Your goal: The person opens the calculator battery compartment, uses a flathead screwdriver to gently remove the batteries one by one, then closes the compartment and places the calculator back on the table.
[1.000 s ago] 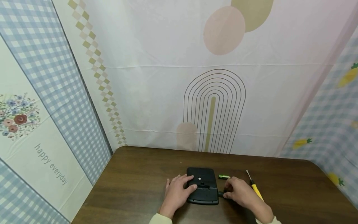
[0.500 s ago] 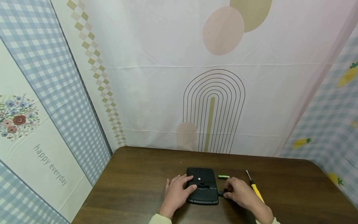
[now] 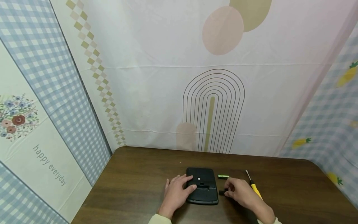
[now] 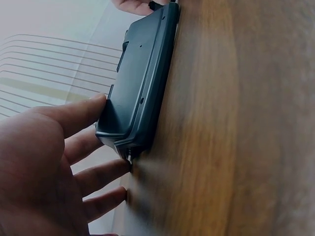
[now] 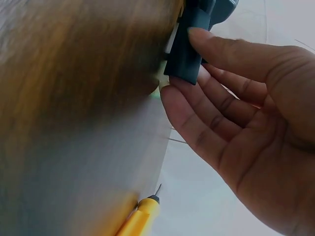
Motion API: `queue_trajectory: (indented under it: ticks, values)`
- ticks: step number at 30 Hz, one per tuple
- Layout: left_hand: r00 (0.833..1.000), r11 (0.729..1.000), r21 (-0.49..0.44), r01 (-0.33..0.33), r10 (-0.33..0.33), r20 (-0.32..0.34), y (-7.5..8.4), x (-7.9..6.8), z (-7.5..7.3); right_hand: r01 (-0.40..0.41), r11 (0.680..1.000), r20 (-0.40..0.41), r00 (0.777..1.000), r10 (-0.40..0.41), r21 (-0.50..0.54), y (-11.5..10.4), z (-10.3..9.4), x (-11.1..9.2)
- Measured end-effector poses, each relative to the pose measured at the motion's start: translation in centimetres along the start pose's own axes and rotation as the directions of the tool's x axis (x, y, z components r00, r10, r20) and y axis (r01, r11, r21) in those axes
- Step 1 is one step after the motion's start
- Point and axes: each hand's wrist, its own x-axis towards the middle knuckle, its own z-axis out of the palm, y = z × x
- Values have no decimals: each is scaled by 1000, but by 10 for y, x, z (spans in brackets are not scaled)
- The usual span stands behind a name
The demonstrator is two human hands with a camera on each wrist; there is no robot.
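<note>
A flat black calculator-like device (image 3: pixel 202 183) lies on the table, its back side up. My left hand (image 3: pixel 176 193) rests at its left edge, thumb and index finger on top with fingers fairly straight. In the left wrist view, the other fingers of the left hand (image 4: pixel 44 167) reach the device's side and the tabletop. Just right of the device, my right hand (image 3: pixel 240 192) pinches a small black battery cover (image 5: pixel 187 56) between thumb and fingers. The cover's far end is partly hidden in the head view. Beyond that hand lies a green battery (image 3: pixel 222 176).
A yellow-handled screwdriver (image 3: pixel 255 188) lies right of the right hand, tip pointing away. The brown wooden table (image 3: pixel 134 183) ends at a patterned cloth backdrop (image 3: pixel 151 102), with checked cloth panels on both sides.
The right hand has drawn the battery cover slightly rightward, so a gap now shows between it and the device. The left hand and device stay in place.
</note>
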Motion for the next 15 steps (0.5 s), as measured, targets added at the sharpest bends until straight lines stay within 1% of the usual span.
queue_trajectory:
  ticks: [8, 13, 15]
  values:
    - [1000, 1000, -6, -19, 19, 5, -1, -1, -2, 19, 1000, -38, 999, -20, -18, 2, -1, 0]
    - [1000, 1000, -8, -18, 19, 25, -1, -1, -3, 31, 999, -110, 993, -35, -40, 1, -2, -1]
    - [999, 1000, -12, -20, 20, 32, -1, -1, -4, 23, 999, -139, 990, -28, -32, -1, -4, -2]
